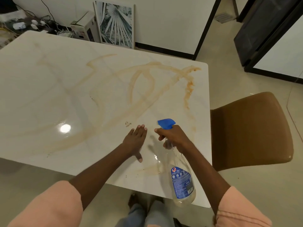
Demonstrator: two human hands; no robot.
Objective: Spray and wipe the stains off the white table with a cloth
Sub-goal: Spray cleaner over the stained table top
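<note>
Gripping the neck of the clear plastic spray bottle with the blue trigger head point(177, 163), your right hand point(173, 138) holds it just above the near right part of the glossy white marble-look table point(49, 99). The fingers curl round the neck below the trigger, with the index finger stretched forward. A shallow layer of pale yellowish liquid sits at the bottle's base; the rest looks empty, and the blue label's print is too small to read.

Your left hand point(136, 140) lies flat on the tabletop beside the bottle, fingers straight and together, thumb spread toward you.

The bottle's long axis runs from its base near you up and away to the head, tilted, and the nozzle points leftward and away, toward the smeared orange-brown stains point(147, 82) that loop across the table's far right half. Fainter streaks spread left, washed out by a bright light reflection.

The brown padded chair point(250, 130) stands just right of the table. Your pink sleeves are cut off at the bottom edge.
</note>
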